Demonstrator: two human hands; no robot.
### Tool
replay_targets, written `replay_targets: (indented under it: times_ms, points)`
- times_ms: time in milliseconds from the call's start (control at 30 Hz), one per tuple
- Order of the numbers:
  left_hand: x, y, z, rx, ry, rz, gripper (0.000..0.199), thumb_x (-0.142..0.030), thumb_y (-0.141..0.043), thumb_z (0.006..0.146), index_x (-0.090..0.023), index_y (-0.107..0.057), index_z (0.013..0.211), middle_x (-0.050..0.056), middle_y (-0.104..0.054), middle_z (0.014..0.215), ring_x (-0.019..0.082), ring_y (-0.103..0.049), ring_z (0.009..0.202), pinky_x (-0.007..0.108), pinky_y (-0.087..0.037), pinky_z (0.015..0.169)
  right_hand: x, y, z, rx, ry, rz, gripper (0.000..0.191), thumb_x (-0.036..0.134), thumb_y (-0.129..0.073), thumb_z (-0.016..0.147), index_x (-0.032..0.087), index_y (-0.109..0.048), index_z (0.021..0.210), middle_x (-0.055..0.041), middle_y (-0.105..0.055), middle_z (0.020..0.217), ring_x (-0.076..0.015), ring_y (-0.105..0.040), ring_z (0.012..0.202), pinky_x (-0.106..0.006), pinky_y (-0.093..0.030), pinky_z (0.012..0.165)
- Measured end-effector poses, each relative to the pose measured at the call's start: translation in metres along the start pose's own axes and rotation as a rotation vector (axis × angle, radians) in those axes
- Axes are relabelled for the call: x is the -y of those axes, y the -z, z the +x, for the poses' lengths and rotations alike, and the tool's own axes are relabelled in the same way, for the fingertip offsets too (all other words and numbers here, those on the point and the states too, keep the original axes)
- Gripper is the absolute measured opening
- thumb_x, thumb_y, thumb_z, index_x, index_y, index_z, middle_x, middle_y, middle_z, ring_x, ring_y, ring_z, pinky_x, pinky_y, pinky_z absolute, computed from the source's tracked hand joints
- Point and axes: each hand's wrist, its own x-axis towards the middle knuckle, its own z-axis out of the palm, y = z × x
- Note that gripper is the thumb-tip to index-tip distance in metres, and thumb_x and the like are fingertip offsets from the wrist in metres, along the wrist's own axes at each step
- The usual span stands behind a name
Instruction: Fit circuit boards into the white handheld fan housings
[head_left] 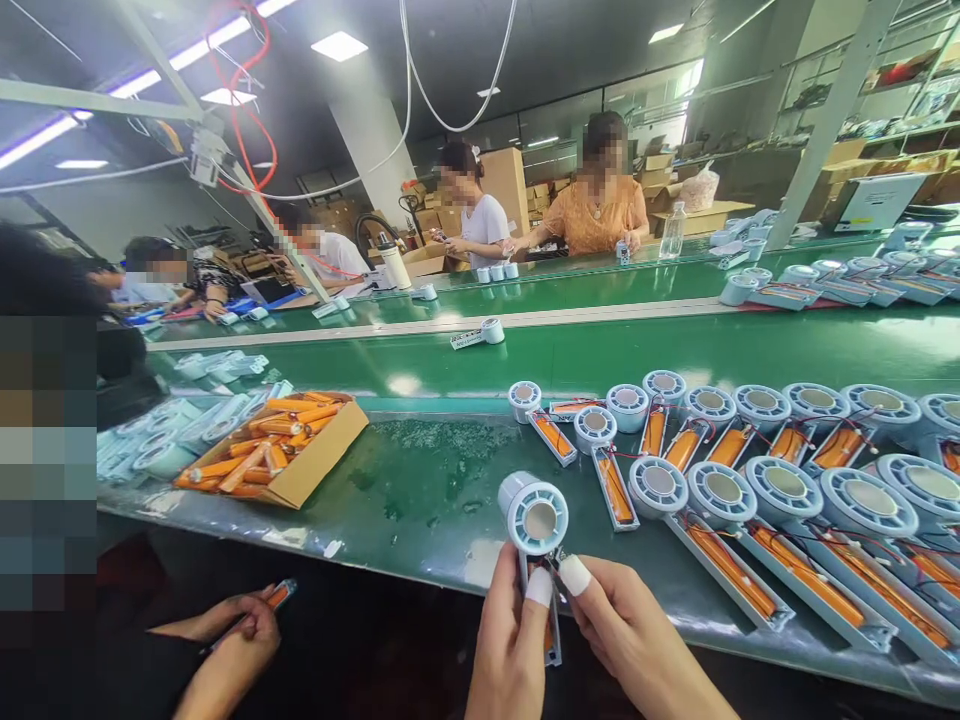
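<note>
My left hand (508,640) is wrapped round the handle of a light-blue handheld fan housing (536,515). Its round head points up, with a silver disc inside a slotted ring. An orange battery shows in part in the open handle, mostly behind my fingers. My right hand (619,610) pinches thin wires (553,560) at the neck, just under the head; their ends are hidden by my fingertips. Both thumbs wear white covers. To the right, several similar fan housings (720,495) lie in rows, with orange batteries and red and black wires in their handles.
A cardboard box (326,465) of orange batteries stands on the green bench (420,540) at left, beside piled pale-blue housings (161,440). A co-worker's hands (240,640) hold a small part at lower left. One housing (491,330) lies on the green belt (600,350). Several people sit beyond.
</note>
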Motion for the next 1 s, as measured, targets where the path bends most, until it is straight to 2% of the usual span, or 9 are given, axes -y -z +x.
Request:
replay_targets:
  times_ms: [67,167,300,500,567,667,733,833,1000]
  points:
    - [-0.003,-0.011,-0.005,-0.021,0.057,-0.011,0.044,-0.046,-0.057,0.093,-0.023,-0.065,0.129,0.008,-0.067,0.137,0.027,-0.058,0.133,0.03,-0.055,0.1,-0.003,-0.003,-0.004,-0.082,0.062,-0.111,0.049,0.06,-0.04,0.101,0.02,-0.047,0.074,0.0053,-0.038,0.062,-0.0098,-0.032,0.055,-0.02,-0.031,0.049]
    - [-0.009,-0.012,-0.006,-0.084,0.163,-0.061,0.046,-0.047,-0.051,0.095,-0.021,-0.063,0.132,0.009,-0.068,0.136,0.027,-0.061,0.13,0.031,-0.055,0.099,-0.015,-0.013,-0.014,-0.254,0.172,-0.312,0.035,0.051,-0.048,0.099,0.021,-0.061,0.11,0.0032,-0.053,0.066,-0.0141,-0.051,0.058,-0.022,-0.045,0.056]
    - [-0.017,-0.011,-0.003,-0.068,0.213,-0.07,0.051,-0.051,-0.046,0.097,-0.019,-0.06,0.135,0.01,-0.069,0.133,0.026,-0.066,0.123,0.031,-0.058,0.094,-0.038,-0.026,-0.025,-0.45,0.392,-0.46,0.039,0.039,-0.047,0.101,0.025,-0.056,0.137,-0.0092,-0.071,0.103,-0.0219,-0.071,0.086,-0.028,-0.058,0.076]
    - [-0.014,-0.02,-0.006,-0.044,0.251,-0.11,0.058,-0.057,-0.046,0.095,-0.023,-0.055,0.141,0.008,-0.053,0.152,0.028,-0.047,0.143,0.038,-0.051,0.107,-0.045,-0.03,-0.02,-0.54,0.477,-0.721,0.051,0.019,-0.038,0.103,0.023,-0.044,0.153,-0.0054,-0.065,0.081,-0.0161,-0.065,0.058,-0.023,-0.054,0.054]
    - [-0.008,-0.023,-0.01,-0.017,0.189,-0.114,0.058,-0.056,-0.046,0.095,-0.023,-0.054,0.142,0.007,-0.049,0.156,0.028,-0.041,0.146,0.038,-0.047,0.112,-0.042,-0.031,-0.018,-0.554,0.474,-0.848,0.056,0.018,-0.037,0.101,0.023,-0.038,0.157,-0.005,-0.064,0.078,-0.0173,-0.066,0.056,-0.023,-0.053,0.05]
    - [-0.005,-0.024,-0.013,0.019,0.096,-0.121,0.058,-0.056,-0.051,0.092,-0.025,-0.055,0.141,0.006,-0.044,0.159,0.028,-0.035,0.149,0.039,-0.042,0.116,-0.039,-0.033,-0.019,-0.511,0.466,-1.0,0.067,0.012,-0.038,0.094,0.021,-0.03,0.159,-0.0041,-0.066,0.076,-0.0184,-0.066,0.052,-0.024,-0.051,0.045]
    - [-0.009,-0.024,-0.013,0.005,0.169,-0.136,0.06,-0.058,-0.051,0.092,-0.026,-0.051,0.143,0.006,-0.043,0.16,0.029,-0.034,0.15,0.041,-0.041,0.116,-0.039,-0.033,-0.021,-0.476,0.444,-1.082,0.072,0.012,-0.043,0.089,0.019,-0.029,0.159,-0.0037,-0.067,0.074,-0.0184,-0.065,0.048,-0.023,-0.049,0.042]
    - [-0.022,-0.025,-0.009,0.001,0.299,-0.179,0.066,-0.062,-0.052,0.091,-0.025,-0.048,0.145,0.009,-0.053,0.152,0.03,-0.042,0.146,0.042,-0.044,0.114,-0.038,-0.03,-0.027,-0.461,0.41,-1.215,0.074,0.015,-0.051,0.086,0.016,-0.032,0.157,-0.0001,-0.063,0.06,-0.0166,-0.06,0.039,-0.02,-0.043,0.037]
    - [-0.035,-0.025,-0.003,0.217,0.257,-0.329,0.061,-0.066,-0.048,0.09,-0.017,-0.066,0.12,0.012,-0.078,0.109,0.029,-0.071,0.111,0.039,-0.054,0.1,-0.033,-0.029,-0.026,-0.475,0.447,-1.327,0.072,0.013,-0.051,0.087,0.013,-0.031,0.156,-0.0017,-0.063,0.061,-0.018,-0.061,0.043,-0.021,-0.041,0.039]
